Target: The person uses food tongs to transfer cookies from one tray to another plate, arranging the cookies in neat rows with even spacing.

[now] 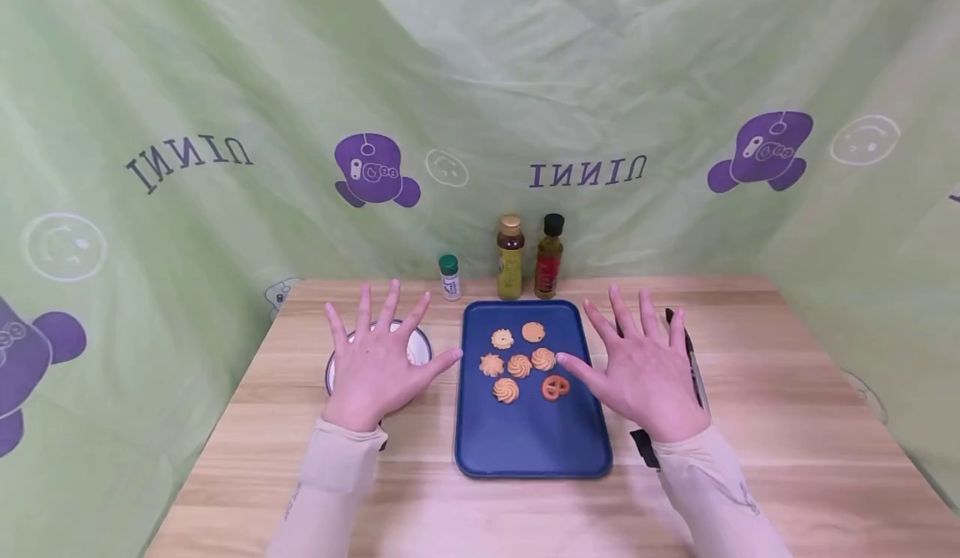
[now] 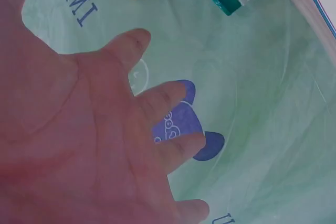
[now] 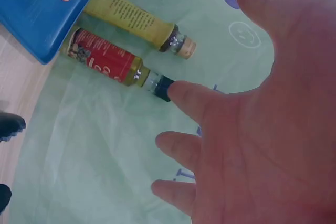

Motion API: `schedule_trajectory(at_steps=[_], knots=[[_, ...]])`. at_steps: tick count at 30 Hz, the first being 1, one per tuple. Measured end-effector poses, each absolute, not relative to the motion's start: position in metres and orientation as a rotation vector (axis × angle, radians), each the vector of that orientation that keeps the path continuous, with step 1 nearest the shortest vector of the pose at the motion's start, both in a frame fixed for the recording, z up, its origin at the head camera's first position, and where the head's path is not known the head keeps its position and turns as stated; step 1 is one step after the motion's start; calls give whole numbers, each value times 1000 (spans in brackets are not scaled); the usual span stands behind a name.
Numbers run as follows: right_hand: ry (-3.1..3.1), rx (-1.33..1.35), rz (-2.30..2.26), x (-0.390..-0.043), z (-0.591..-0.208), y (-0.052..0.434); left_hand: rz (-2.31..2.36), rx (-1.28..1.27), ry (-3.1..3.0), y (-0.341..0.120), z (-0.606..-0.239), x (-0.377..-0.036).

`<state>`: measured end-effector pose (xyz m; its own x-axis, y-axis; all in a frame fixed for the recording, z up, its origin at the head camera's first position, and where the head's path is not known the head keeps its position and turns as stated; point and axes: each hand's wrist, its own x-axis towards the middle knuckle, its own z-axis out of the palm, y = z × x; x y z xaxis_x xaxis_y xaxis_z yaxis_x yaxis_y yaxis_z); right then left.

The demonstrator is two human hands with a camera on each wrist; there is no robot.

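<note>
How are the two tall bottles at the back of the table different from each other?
The yellow-label bottle has a gold cap, while the red-label bottle has a black cap. The yellow-label bottle looks a bit wider; the red-label bottle looks slimmer. The yellow-label bottle stands left of the red-label bottle. Both stand upright behind the blue tray, much taller than the small green-capped bottle.

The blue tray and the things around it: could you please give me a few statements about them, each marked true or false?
1. The blue tray holds six cookies. True.
2. The left hand grips the green-capped jar. False: it hovers spread over a white bowl, holding nothing.
3. Three bottles stand behind the tray. True: the jar, a yellow-labelled bottle and a red-labelled bottle.
4. The right hand holds a cookie. False: it is spread open, beside black tongs.
</note>
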<state>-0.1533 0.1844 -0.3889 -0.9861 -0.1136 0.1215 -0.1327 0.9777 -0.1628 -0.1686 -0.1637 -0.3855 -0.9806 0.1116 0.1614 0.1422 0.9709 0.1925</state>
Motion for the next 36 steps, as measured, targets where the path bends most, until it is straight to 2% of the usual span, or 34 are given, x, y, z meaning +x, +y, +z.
schedule_trajectory(at_steps=[4,11,23,36], knots=[[-3030,163,285,-155,-387,186,-389,-169,-2969,-174,-386,-176],[-3059,126,341,-161,-393,209,-601,-292,-2906,-221,-394,-191],[-3114,201,525,-159,-408,276,-785,-120,-2912,-290,-423,-197],[-3113,-20,698,-154,-430,326,-867,-2,-3120,-321,-454,-206]])
